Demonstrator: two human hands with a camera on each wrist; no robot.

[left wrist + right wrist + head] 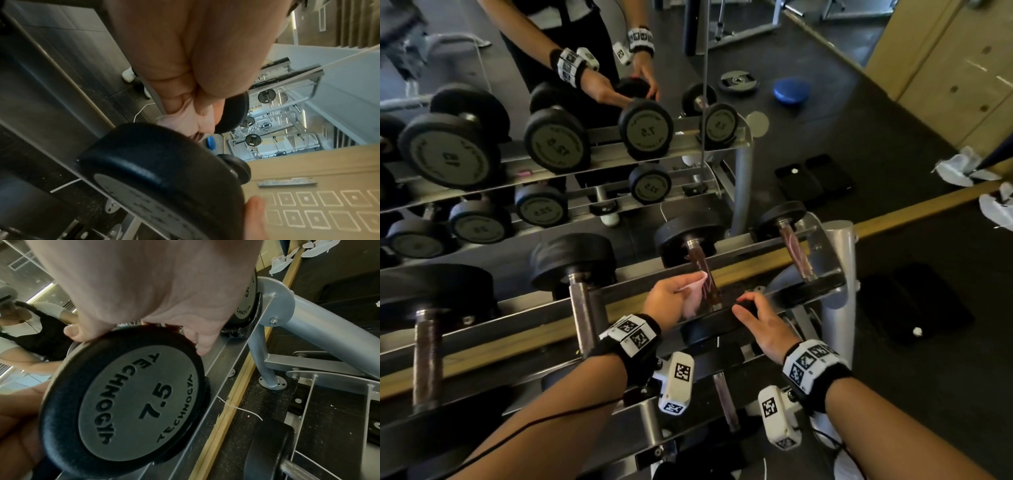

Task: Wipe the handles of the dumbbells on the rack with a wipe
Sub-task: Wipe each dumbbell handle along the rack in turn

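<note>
On the top rail of the rack (739, 263), against a mirror (551, 154):

Left hand (666, 298): fingers curled round a pale wipe (693, 291), pressing it to the dumbbell's handle (705, 274). Left wrist view shows the wipe (185, 120) bunched under the curled fingers (174, 97).

Right hand (760, 322): fingers and thumb curled over the rim of the near head (709, 325) of the same dumbbell. Right wrist view shows this head (127, 402) marked 7.5, with the fingers (201, 344) on its upper edge.

Dumbbell: lies across both rails, far head (688, 236) toward the mirror.

Neighbours: smaller dumbbell (791, 236) just to the right; larger dumbbell (578, 270) to the left; another (428, 325) further left.

Floor: crumpled white wipes (962, 168) at far right, blue disc (791, 90) seen near the mirror's edge.
</note>
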